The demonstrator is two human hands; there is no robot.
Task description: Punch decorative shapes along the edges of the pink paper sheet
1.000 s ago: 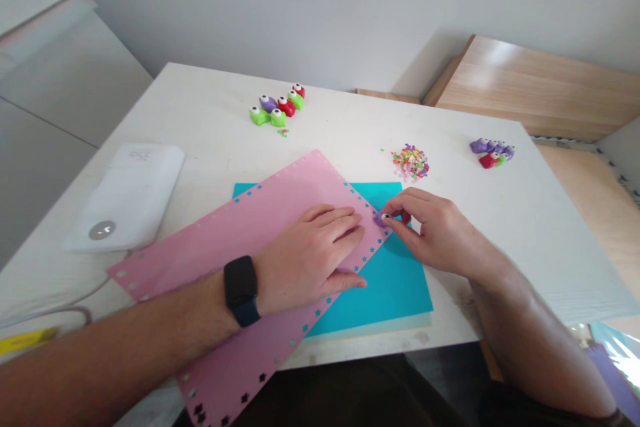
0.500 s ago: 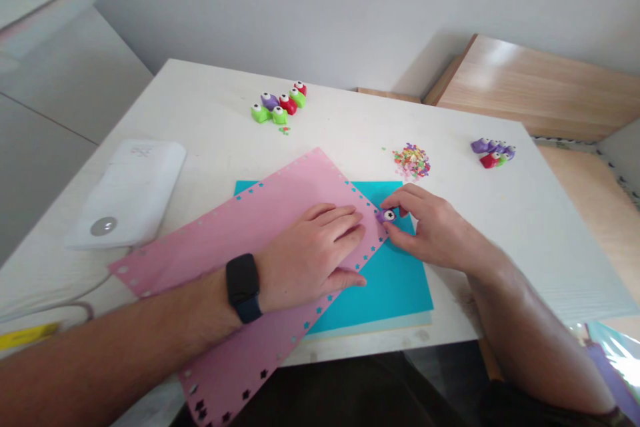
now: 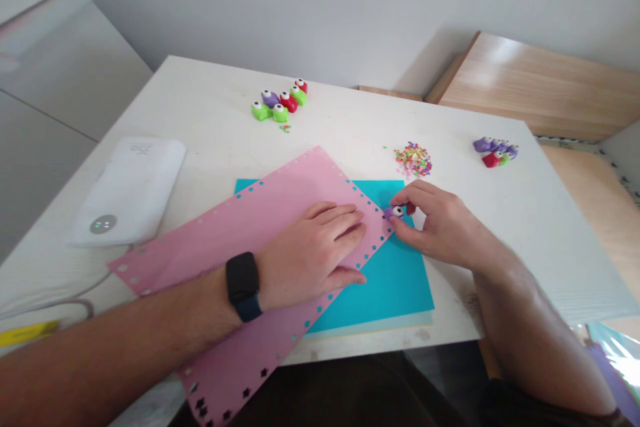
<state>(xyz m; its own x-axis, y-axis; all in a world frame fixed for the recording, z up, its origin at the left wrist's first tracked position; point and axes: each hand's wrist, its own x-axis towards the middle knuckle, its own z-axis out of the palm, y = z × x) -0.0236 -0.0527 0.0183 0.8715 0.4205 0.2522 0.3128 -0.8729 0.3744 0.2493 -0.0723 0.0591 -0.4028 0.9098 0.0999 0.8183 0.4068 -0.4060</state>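
The right hand [image 3: 440, 223] pinches a purple craft punch [image 3: 393, 213] at the edge of the pink paper strip [image 3: 250, 227], right of centre, and the strip could slip across the blue card [image 3: 385, 293] if the flat, open left hand [image 3: 320, 253] eases its pressure.

Purple craft punch [image 3: 393, 213] right at pink strip's corner, small white-and-black eye on top, pinched in right hand [image 3: 440, 223]! Pink paper strip [image 3: 240, 220] lying diagonally across teal card [image 3: 385, 287], pinned flat by open left hand [image 3: 320, 247]. Row of small star cut-outs [image 3: 373, 247] running down long edge nearest punch, teal showing through them. Round holes [image 3: 280, 170] along opposite edge. Teal card flat underneath, corners poking out on both sides of strip.
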